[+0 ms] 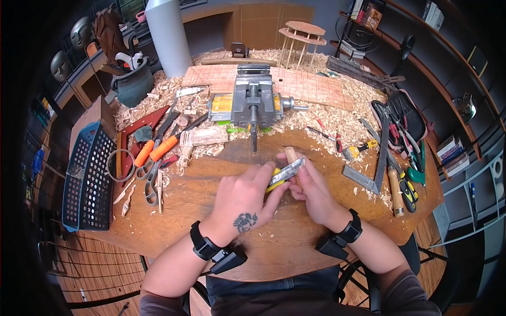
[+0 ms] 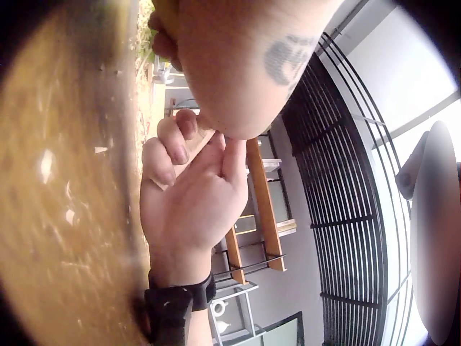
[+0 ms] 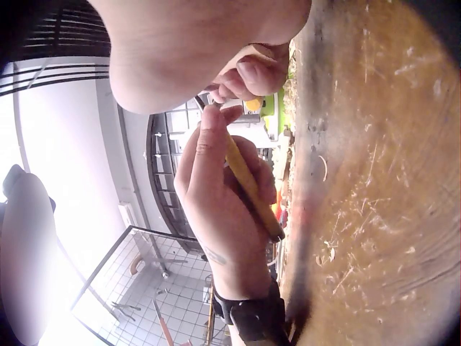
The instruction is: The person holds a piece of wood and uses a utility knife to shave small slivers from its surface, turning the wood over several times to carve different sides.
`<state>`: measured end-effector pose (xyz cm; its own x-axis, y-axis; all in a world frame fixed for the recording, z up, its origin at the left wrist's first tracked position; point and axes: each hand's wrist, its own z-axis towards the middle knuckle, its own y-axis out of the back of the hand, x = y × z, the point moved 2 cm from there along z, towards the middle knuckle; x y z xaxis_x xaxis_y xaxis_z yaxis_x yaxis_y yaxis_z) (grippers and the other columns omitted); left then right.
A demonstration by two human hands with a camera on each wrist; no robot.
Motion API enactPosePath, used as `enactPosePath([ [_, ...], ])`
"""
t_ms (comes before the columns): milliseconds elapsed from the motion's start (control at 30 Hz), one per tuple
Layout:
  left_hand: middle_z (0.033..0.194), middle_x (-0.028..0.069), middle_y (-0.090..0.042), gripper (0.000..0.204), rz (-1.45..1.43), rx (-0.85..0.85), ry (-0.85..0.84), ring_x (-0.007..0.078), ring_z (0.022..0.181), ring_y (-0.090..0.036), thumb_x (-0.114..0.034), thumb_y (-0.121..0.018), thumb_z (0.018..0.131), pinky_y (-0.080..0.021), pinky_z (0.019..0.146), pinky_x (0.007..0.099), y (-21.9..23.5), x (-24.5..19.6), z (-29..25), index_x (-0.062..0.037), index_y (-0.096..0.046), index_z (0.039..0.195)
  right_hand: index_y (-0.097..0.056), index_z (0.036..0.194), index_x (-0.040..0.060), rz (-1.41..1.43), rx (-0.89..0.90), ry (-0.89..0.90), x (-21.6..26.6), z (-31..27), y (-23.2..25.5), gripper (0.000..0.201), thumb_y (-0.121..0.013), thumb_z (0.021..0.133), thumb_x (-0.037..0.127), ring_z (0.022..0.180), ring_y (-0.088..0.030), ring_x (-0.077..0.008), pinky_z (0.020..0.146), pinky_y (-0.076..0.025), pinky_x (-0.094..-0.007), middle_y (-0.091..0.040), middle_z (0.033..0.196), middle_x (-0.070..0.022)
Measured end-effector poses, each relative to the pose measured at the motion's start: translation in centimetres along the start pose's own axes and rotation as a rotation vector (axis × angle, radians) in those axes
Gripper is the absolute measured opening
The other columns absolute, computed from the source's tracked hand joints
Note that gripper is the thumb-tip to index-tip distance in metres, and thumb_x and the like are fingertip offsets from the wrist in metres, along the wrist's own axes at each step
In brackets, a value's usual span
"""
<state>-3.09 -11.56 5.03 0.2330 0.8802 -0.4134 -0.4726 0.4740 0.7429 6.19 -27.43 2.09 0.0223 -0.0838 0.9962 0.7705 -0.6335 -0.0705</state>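
My left hand (image 1: pixel 240 192) grips a yellow utility knife (image 1: pixel 275 184), its metal blade end pointing up and to the right. In the right wrist view the yellow knife handle (image 3: pixel 241 169) runs through the curled left fingers. My right hand (image 1: pixel 316 197) holds a short wooden stick (image 1: pixel 291 154), whose squared end sticks up past the fingers. The blade end lies across the stick close to the right thumb. Both hands are close together over the front middle of the wooden table (image 1: pixel 284 253). Fingers hide the stick's lower part.
A metal vise (image 1: pixel 253 100) stands behind the hands among wood shavings (image 1: pixel 211 63). At left are a perforated basket (image 1: pixel 87 179), orange-handled tools (image 1: pixel 163 149) and scissors (image 1: pixel 151 192). To the right lie a metal square (image 1: pixel 363 179), a wooden-handled tool (image 1: pixel 395 192) and a tool case (image 1: pixel 403 113).
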Motion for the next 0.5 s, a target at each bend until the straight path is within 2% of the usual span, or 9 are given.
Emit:
enactPosePath([
  [200, 0.084, 0.0169, -0.07, 0.037, -0.018, -0.021, -0.02, 0.0369, 0.066, -0.07, -0.028, -0.073, 0.094, -0.056, 0.056, 0.0446, -0.1, 0.07, -0.05, 0.0014, -0.067, 0.114, -0.049, 0.148, 0.0059, -0.095, -0.035, 0.04, 0.26, 0.05, -0.24, 0.051, -0.033, 0.115, 0.041, 0.073, -0.04, -0.0043, 0.065, -0.037, -0.0209, -0.054, 0.097, 0.0033],
  [267, 0.083, 0.0168, -0.069, 0.037, -0.016, -0.022, -0.015, 0.0366, 0.066, -0.07, -0.028, -0.073, 0.094, -0.056, 0.056, 0.0444, -0.11, 0.06, -0.06, 0.0015, -0.067, 0.115, -0.049, 0.147, 0.0036, -0.165, -0.061, 0.047, 0.1, 0.08, -0.12, 0.048, -0.035, 0.116, 0.037, 0.081, -0.051, -0.0078, 0.073, -0.045, -0.0247, -0.059, 0.103, -0.0004],
  [300, 0.083, 0.0167, -0.069, 0.037, -0.014, -0.023, -0.011, 0.0363, 0.066, -0.07, -0.028, -0.073, 0.094, -0.056, 0.056, 0.0441, -0.11, 0.06, -0.06, 0.0015, -0.067, 0.115, -0.049, 0.147, 0.0036, -0.165, -0.06, 0.047, -0.03, 0.09, -0.13, 0.048, -0.035, 0.116, 0.037, 0.081, -0.051, -0.0078, 0.073, -0.045, -0.0247, -0.059, 0.103, -0.0004],
  [367, 0.083, 0.0163, -0.069, 0.037, -0.013, -0.041, -0.018, 0.0358, 0.066, -0.07, -0.028, -0.073, 0.093, -0.056, 0.056, 0.0435, -0.06, -0.03, -0.08, 0.0016, -0.067, 0.115, -0.048, 0.146, 0.0008, -0.21, -0.085, 0.086, -0.19, 0.07, -0.19, 0.046, -0.037, 0.116, 0.033, 0.096, -0.061, -0.0149, 0.087, -0.05, -0.0305, -0.064, 0.112, -0.0066],
  [400, 0.083, 0.0158, -0.07, 0.037, -0.013, -0.059, -0.024, 0.0353, 0.065, -0.071, -0.028, -0.073, 0.093, -0.056, 0.056, 0.0429, -0.03, -0.09, -0.09, 0.0016, -0.068, 0.114, -0.048, 0.146, 0.0008, -0.21, -0.085, 0.086, -0.15, 0.07, -0.22, 0.046, -0.037, 0.116, 0.033, 0.096, -0.061, -0.0149, 0.087, -0.05, -0.0305, -0.064, 0.112, -0.0066],
  [467, 0.083, 0.0155, -0.069, 0.036, -0.009, -0.081, -0.032, 0.0346, 0.065, -0.07, -0.028, -0.074, 0.093, -0.055, 0.055, 0.0421, -0.09, -0.18, -0.08, 0.0014, -0.068, 0.114, -0.048, 0.144, -0.0016, -0.248, -0.099, 0.106, 0.01, 0.04, -0.3, 0.044, -0.039, 0.116, 0.031, 0.111, -0.064, -0.0216, 0.097, -0.049, -0.0347, -0.066, 0.119, -0.0125],
  [500, 0.082, 0.0151, -0.069, 0.036, -0.004, -0.102, -0.04, 0.0338, 0.064, -0.07, -0.028, -0.074, 0.093, -0.055, 0.054, 0.0413, -0.08, -0.22, -0.09, 0.0012, -0.068, 0.114, -0.048, 0.144, -0.0016, -0.248, -0.099, 0.106, 0.01, 0.02, -0.39, 0.044, -0.039, 0.116, 0.031, 0.111, -0.064, -0.0216, 0.097, -0.049, -0.0347, -0.066, 0.119, -0.0125],
])
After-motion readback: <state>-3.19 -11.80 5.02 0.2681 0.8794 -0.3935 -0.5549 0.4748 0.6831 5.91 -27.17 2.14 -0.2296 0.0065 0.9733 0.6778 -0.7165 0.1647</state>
